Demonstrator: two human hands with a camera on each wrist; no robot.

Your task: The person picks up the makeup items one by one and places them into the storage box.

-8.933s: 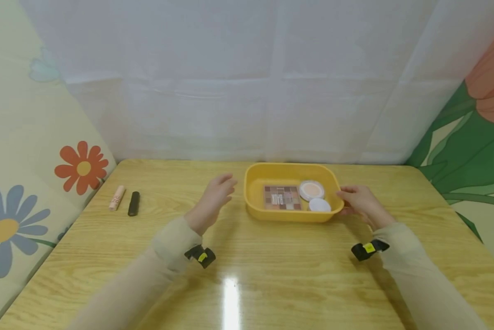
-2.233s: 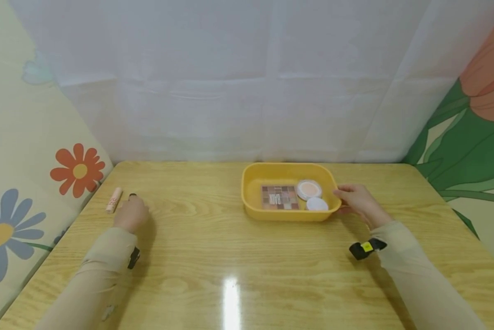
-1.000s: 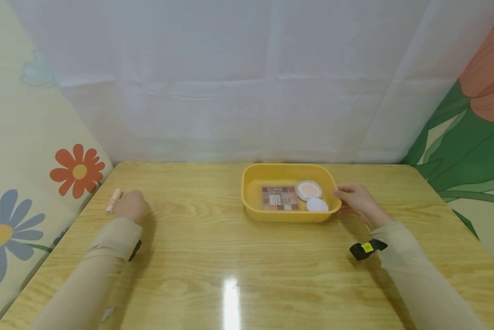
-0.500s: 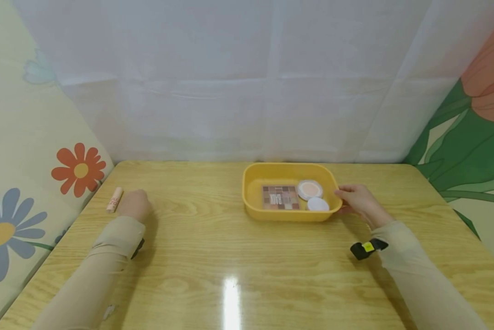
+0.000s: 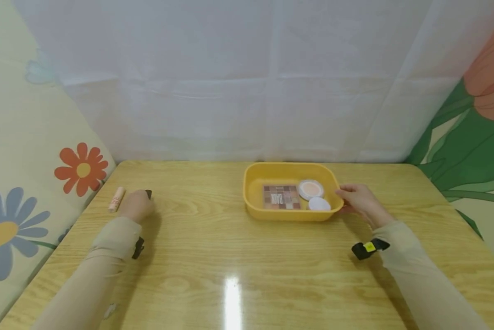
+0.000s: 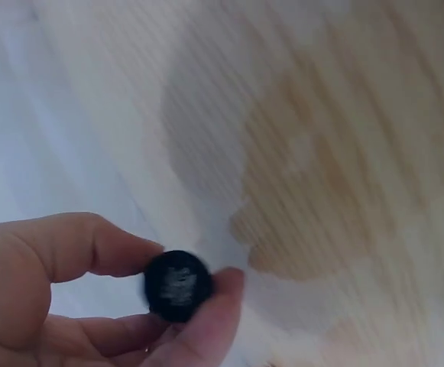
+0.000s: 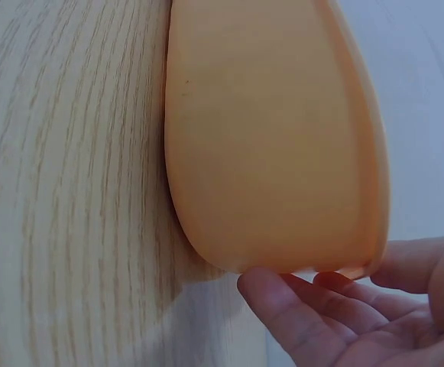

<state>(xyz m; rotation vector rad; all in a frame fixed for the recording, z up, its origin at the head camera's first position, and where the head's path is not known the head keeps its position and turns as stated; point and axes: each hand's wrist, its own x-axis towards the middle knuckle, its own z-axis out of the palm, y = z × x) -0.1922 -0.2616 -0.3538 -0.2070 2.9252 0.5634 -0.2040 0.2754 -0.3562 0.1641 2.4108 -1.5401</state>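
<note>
My left hand, low over the table's left side, pinches a black lipstick tube between thumb and fingers; its round, printed end faces the left wrist camera. In the head view just a dark bit of it shows past the knuckles. My right hand grips the right end of a yellow plastic bin, thumb at the rim and fingers against the wall. Inside lie an eyeshadow palette, a round compact with a beige centre and a white round item.
A pale pink lipstick tube lies on the wooden table, left of my left hand. A white cloth hangs behind the table's back edge. Flower-printed cloth flanks the table.
The black lipstick lay on the table in the oldest frame; my left hand came over from beside the bin, took hold of it and has shifted slightly right. The right hand keeps its grip.
</note>
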